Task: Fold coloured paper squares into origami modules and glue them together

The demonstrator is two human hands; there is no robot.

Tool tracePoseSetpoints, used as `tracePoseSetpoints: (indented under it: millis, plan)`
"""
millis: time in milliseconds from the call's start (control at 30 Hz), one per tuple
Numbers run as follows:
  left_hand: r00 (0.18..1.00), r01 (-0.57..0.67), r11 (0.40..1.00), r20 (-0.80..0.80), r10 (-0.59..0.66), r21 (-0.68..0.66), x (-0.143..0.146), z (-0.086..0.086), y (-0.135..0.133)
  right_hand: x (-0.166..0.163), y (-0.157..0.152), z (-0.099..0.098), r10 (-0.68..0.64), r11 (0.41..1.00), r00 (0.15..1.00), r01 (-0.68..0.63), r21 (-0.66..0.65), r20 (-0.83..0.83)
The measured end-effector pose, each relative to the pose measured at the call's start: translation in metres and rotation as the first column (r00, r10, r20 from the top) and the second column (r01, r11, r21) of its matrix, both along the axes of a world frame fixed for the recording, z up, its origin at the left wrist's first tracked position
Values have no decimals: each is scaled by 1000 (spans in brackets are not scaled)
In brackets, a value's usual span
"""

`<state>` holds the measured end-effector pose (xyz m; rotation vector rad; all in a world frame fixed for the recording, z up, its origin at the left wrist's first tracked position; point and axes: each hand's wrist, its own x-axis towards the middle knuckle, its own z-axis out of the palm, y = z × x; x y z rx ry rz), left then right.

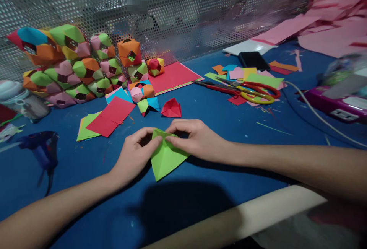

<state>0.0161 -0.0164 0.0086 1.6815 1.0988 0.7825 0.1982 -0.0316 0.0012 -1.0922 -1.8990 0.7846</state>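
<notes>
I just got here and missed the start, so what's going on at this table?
A person is holding a creased sheet of green paper with both hands, the left hand and right hand pinching it near its top edge. A folded red piece sits just beyond. Folded paper balls in many colours are piled at the back left; scissors lie on paper scraps to the right, and a glue gun is off to the left.

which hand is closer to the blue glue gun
Left. The left hand is to the right of the blue glue gun; the right hand is farther right, past the left hand. Both hold the green paper.
</notes>
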Motion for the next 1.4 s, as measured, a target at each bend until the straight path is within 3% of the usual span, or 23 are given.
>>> tracePoseSetpoints:
  millis: [533, 800, 1100, 1400]
  plan:
    - [998, -37, 997, 47, 34, 65, -2, -2, 3, 1, 2, -4, -4, 1000, 1000, 5, -14, 19]
    - [1000, 12, 998, 21, -11, -68, 1, -3, 2, 3, 5, -6, -23, 1000, 1000, 23, 13, 8]
    - [989, 60, 998, -133, -58, 10, 0, 0, 2, 1, 4, -4, 25, 997, 998, -21, -76, 50]
    - [990, 75, 994, -111, -84, -78, 0, 5, 3, 7, 6, -8, 44, 999, 999, -44, -22, 15]
